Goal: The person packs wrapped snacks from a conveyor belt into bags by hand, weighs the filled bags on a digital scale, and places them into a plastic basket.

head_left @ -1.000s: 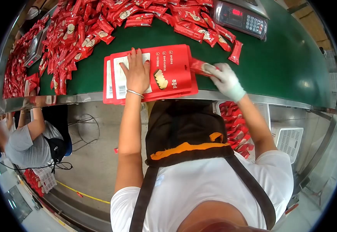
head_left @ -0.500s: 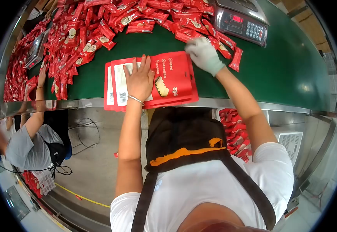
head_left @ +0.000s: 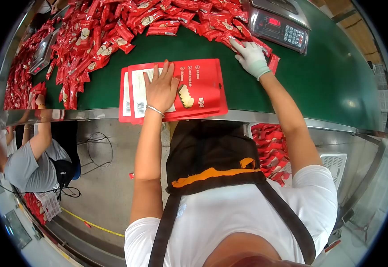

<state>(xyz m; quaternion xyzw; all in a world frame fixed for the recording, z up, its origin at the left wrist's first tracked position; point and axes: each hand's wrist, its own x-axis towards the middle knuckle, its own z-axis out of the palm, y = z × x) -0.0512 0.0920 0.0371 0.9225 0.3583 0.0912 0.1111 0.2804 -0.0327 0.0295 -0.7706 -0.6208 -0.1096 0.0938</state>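
Note:
My bare left hand (head_left: 161,90) lies flat on a stack of red printed pouches (head_left: 205,86), its fingers stretched out and a bangle at the wrist. The pouches overlap at the table's near edge, with white label panels, barcodes and a picture of a pale yellow snack. Up to the right, my right hand (head_left: 252,58) wears a white glove. Its fingers reach out over the small red snack packets (head_left: 224,26) at the edge of the heap; whether they press on one, I cannot tell.
A digital scale (head_left: 276,26) with a lit red display stands behind my right hand. The green tabletop (head_left: 332,84) has a metal edge. Below it sits a crate of red packets (head_left: 269,149). At left, a co-worker in a grey shirt (head_left: 36,160) handles packets near another scale (head_left: 42,53).
My right hand has moved right, away from the pouches, and its fingers have come to the packets near the scale. My left hand stays on the pouches.

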